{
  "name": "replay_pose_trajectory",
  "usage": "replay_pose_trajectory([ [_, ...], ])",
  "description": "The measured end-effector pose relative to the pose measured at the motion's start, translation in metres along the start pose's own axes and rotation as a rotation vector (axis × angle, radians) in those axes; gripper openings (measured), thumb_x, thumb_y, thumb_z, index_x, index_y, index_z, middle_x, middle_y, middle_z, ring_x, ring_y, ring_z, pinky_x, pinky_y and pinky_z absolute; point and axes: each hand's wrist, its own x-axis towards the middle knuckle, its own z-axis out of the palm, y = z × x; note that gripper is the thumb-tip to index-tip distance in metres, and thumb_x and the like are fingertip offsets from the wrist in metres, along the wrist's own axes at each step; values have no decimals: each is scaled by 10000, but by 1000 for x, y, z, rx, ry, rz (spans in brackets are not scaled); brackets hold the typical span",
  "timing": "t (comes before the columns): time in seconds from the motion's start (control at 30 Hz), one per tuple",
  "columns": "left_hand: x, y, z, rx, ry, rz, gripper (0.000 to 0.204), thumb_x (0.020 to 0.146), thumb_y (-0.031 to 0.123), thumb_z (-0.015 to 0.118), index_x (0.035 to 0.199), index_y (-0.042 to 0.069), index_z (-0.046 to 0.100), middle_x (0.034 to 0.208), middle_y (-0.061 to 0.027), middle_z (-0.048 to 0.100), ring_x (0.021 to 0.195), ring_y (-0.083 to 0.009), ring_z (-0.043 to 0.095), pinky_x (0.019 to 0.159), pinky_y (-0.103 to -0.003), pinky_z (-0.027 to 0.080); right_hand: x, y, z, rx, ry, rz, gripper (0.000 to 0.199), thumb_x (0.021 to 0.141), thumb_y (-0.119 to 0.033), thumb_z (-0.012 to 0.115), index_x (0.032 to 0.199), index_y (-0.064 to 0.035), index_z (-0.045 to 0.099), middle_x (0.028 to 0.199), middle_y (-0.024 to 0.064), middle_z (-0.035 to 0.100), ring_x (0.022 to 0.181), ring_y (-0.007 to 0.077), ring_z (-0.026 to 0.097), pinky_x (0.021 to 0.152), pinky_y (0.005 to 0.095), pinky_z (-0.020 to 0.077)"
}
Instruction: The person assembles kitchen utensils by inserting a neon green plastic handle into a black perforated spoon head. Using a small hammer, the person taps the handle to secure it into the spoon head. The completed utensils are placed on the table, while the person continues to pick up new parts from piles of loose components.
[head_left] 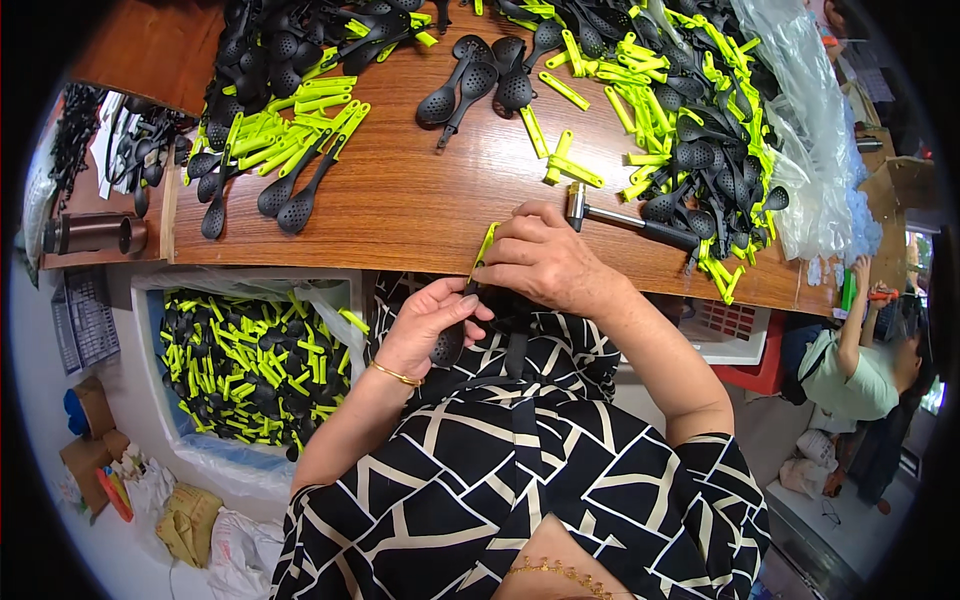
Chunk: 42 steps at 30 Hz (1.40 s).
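Note:
At the table's front edge, my left hand (425, 322) is closed around the neck of a black perforated spoon (448, 346), its bowl hanging downward below my fingers. A lime-green handle piece (486, 243) stands up at the spoon's upper end. My right hand (548, 262) pinches this handle from the right, its fingers hiding part of it. How far the handle sits on the spoon's stem cannot be made out. Just beyond my right hand lies a hammer (576, 205) with a metal head and a dark grip.
Loose green handles (290, 130) and black spoons (296, 210) lie at left on the wooden table (400, 220). A larger mixed heap (695, 150) is at right beside clear plastic sheeting (805, 150). Below left stands a lined box (150, 350) full of green-handled spoons. Another person (850, 375) works at far right.

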Motion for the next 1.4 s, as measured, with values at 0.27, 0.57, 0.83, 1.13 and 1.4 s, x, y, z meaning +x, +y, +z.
replay_pose_trajectory([
  [0.27, -1, -8, 19, 175, 122, 138, 281, 1071, 188, 715, 1292, 16, 692, 1094, -134, 803, 812, -127, 756, 717, -259, 587, -25, 78, -55, -22, 56, 546, 155, 867, -110, 848, 996, -66, 775, 984, 96, 764, 949, 319, 709, 859, 433, 538],
  [0.57, -2, -8, 22, 237, 162, 162, 249, 1072, 207, 712, 1238, 23, 733, 1109, -134, 810, 822, -127, 763, 734, -266, 587, -24, 82, -51, -9, -58, 609, 184, 940, -223, 785, 1018, -58, 809, 938, 134, 758, 890, 355, 705, 831, 456, 552],
  [0.83, 2, -12, 17, 207, 134, 162, 239, 1072, 204, 711, 1229, 25, 730, 1113, -142, 807, 826, -144, 769, 727, -269, 590, -14, 68, -61, -30, 21, 559, 146, 930, -165, 805, 1016, -53, 766, 1036, 134, 760, 986, 352, 715, 878, 444, 561],
  [1.13, 1, -9, 18, 274, 164, 170, 247, 1079, 212, 703, 1234, 19, 718, 1117, -135, 807, 840, -142, 771, 742, -267, 589, 5, 174, -36, -85, 178, 710, 277, 958, -206, 762, 1204, -82, 787, 1125, 180, 763, 1093, 389, 709, 973, 472, 552],
  [1.4, -1, -5, 24, 261, 148, 151, 242, 1072, 183, 694, 1232, 0, 696, 1102, -126, 797, 831, -143, 752, 755, -267, 592, 22, 181, -19, -528, -261, 550, 203, 925, -143, 625, 1103, -56, 670, 940, 195, 750, 889, 413, 739, 806, 536, 588],
])
